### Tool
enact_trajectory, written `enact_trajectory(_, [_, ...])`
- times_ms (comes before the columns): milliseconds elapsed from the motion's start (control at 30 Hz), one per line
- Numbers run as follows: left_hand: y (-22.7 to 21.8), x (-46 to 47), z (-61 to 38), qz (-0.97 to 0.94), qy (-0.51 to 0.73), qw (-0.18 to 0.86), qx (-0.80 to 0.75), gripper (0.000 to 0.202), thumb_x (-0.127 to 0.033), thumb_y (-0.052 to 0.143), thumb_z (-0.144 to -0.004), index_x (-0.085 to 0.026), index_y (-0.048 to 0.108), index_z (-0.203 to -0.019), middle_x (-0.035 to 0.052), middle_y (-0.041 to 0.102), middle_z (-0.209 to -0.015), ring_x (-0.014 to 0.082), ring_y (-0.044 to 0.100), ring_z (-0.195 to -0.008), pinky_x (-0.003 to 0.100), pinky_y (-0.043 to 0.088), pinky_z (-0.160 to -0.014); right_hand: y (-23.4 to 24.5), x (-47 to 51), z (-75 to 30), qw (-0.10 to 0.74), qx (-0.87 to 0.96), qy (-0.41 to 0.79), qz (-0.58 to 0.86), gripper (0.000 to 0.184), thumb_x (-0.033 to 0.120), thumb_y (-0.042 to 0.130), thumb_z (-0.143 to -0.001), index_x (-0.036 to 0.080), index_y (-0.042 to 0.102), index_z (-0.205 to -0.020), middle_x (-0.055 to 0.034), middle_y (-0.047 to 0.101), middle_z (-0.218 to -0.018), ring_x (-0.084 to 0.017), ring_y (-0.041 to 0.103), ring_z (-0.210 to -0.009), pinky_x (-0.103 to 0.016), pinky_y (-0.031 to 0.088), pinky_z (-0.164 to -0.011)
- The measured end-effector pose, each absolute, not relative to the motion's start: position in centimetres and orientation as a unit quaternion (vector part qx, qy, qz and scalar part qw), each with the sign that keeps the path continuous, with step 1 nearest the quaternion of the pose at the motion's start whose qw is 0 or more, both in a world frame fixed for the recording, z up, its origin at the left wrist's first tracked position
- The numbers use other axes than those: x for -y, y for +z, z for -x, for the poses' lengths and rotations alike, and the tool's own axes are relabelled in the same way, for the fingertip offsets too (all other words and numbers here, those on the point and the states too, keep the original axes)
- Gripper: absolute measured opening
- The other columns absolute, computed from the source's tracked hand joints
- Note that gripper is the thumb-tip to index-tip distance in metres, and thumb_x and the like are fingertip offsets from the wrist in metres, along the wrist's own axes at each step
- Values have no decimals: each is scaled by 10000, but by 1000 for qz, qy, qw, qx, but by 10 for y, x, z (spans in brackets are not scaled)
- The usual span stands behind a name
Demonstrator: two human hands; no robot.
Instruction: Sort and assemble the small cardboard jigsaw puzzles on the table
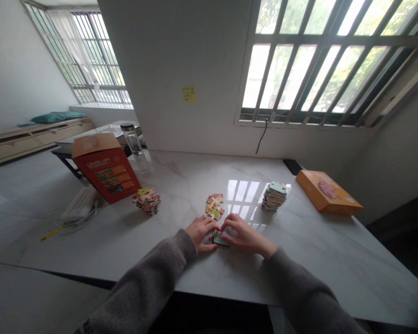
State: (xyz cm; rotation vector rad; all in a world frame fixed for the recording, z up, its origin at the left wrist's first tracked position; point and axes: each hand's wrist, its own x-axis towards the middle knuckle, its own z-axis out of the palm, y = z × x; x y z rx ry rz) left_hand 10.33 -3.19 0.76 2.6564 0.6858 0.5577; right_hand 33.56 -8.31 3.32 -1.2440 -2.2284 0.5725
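My left hand [202, 232] and my right hand [243, 234] rest on the white marble table [181, 185], close together, fingers curled. Between them lie puzzle pieces [220, 239], green and colourful, which both hands pinch at their edges. Just beyond the fingertips sits a small joined patch of puzzle pieces [215, 205]. A stack of loose pieces [146, 200] stands to the left, and a taller neat stack [274, 195] to the right. Both sleeves are grey knit.
A red puzzle box [106, 168] stands at the left, a clear water bottle [134, 141] behind it. An orange flat box [327, 191] lies at the right, a dark phone [292, 166] near the wall. White cables [79, 209] lie at the left edge.
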Motion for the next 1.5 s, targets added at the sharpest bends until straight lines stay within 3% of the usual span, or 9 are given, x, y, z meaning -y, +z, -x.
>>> enact_trajectory(133, [3, 29, -104, -936, 202, 172, -231, 357, -355, 783, -687, -242, 639, -994, 46, 642, -1110, 272, 538, -1079, 400, 407, -939, 24, 51, -337, 321, 752, 194, 542, 149, 223, 570, -901, 195, 624, -1037, -47, 585, -948, -170, 574, -830, -314, 486, -774])
enact_trajectory(300, [-1, 28, -104, -933, 223, 173, -224, 446, -408, 803, -653, -227, 628, -1021, 64, 639, -1066, 280, 551, -1017, 412, 426, -909, 18, 31, -317, 288, 745, 105, 592, 545, 329, 728, -801, 232, 526, -1298, -96, 599, -1116, -255, 571, -1025, -361, 476, -861])
enact_trajectory(467, [6, 28, -101, -901, 315, 174, -243, 264, -312, 620, -817, -192, 585, -1049, 76, 630, -996, 234, 567, -919, 382, 450, -849, 16, 32, -319, 277, 766, 122, 566, 564, 238, 668, -840, 243, 477, -1371, -80, 614, -1088, -215, 609, -943, -321, 477, -836])
enact_trajectory(600, [12, 25, -100, -877, 363, 127, -289, 155, -200, 549, -836, -186, 592, -984, 50, 629, -849, 207, 575, -805, 366, 448, -781, 15, 31, -335, 294, 746, 144, 579, 364, 214, 596, -883, 246, 555, -1243, -32, 662, -976, -162, 602, -765, -281, 463, -717])
enact_trajectory(733, [13, 24, -101, -874, 366, 129, -292, 130, -183, 535, -846, -185, 595, -961, 44, 625, -833, 187, 581, -764, 346, 463, -753, 17, 30, -342, 313, 731, 129, 592, 201, 217, 620, -859, 219, 611, -1060, -32, 655, -966, -161, 599, -764, -278, 457, -702])
enact_trajectory(933, [12, 24, -101, -876, 363, 136, -288, 108, -168, 528, -847, -190, 597, -927, 38, 617, -812, 180, 582, -744, 333, 477, -735, 18, 28, -346, 337, 703, 144, 610, 271, 204, 618, -847, 197, 646, -1116, -35, 642, -884, -160, 592, -738, -289, 458, -712])
enact_trajectory(1100, [10, 21, -103, -858, 387, 154, -299, 147, -169, 548, -838, -199, 596, -974, 20, 617, -792, 178, 586, -735, 342, 487, -749, 24, 29, -351, 420, 633, 282, 586, 114, 280, 612, -838, 189, 653, -893, 2, 629, -694, -146, 553, -610, -271, 420, -591])
enact_trajectory(1367, [18, 17, -117, -836, 454, 69, -302, 614, -402, 757, -765, -191, 491, -1277, 118, 581, -1196, 283, 549, -1098, 452, 452, -972, 43, 55, -323, 554, 485, 451, 503, 409, 530, 783, -704, 193, 552, -692, 4, 629, -597, -129, 539, -566, -263, 401, -564])
enact_trajectory(1500, [20, 18, -119, -847, 448, 79, -275, 588, -405, 745, -792, -205, 497, -1287, 114, 587, -1235, 279, 538, -1139, 438, 440, -990, 42, 66, -311, 551, 476, 489, 479, 426, 541, 799, -685, 191, 557, -673, 9, 619, -617, -129, 542, -594, -269, 424, -599])
